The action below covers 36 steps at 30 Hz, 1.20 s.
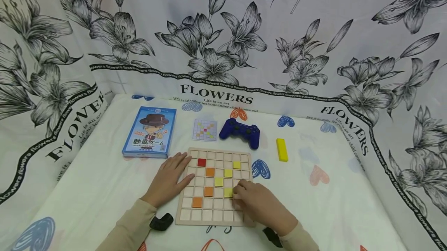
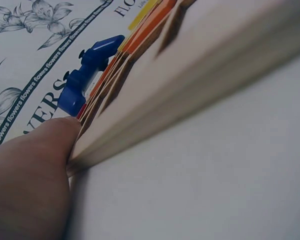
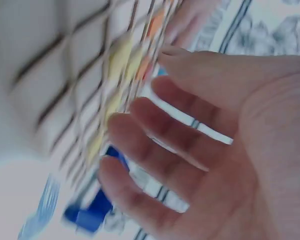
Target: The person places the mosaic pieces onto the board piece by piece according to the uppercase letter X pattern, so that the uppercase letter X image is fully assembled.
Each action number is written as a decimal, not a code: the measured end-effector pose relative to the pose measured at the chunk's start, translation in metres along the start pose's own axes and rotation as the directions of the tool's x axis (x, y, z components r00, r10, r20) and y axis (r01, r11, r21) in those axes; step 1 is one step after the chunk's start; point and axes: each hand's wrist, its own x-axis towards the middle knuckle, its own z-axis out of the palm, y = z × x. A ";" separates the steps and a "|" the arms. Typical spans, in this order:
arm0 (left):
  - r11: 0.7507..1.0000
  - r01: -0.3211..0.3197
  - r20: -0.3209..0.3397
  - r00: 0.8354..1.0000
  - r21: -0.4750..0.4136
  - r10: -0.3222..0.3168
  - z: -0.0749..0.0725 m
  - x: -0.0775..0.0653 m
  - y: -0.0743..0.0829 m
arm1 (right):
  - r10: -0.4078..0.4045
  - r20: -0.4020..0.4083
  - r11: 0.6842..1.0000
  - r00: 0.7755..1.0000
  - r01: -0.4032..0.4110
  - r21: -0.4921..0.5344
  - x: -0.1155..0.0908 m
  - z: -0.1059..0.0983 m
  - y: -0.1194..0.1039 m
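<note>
A wooden grid board (image 1: 213, 215) lies flat, with several coloured square tiles in its cells: a red tile (image 1: 201, 162), orange tiles (image 1: 208, 191) and yellow tiles (image 1: 218, 182). My left hand (image 1: 169, 179) rests on the board's left edge with the fingers extended; its thumb (image 2: 45, 145) touches the edge in the left wrist view. Over the right side of the board is my right hand (image 1: 255, 202), fingertips beside the lowest yellow tile (image 1: 228, 193). In the right wrist view its fingers (image 3: 160, 155) are loosely bent and apart, and no held thing shows between them.
Behind the board lie a blue game box (image 1: 150, 132), a small pattern card (image 1: 204, 130) and a dark blue game controller (image 1: 240, 132). A yellow bar-shaped block (image 1: 282, 150) lies to the right. Flower-printed cloth (image 1: 216, 64) hangs behind the heart-patterned surface (image 1: 335, 208).
</note>
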 end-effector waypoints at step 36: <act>1.000 0.024 0.037 0.999 -0.007 -0.024 -0.001 0.000 0.002 | 0.164 -0.003 0.986 0.986 -0.164 0.030 -0.039 0.014 0.012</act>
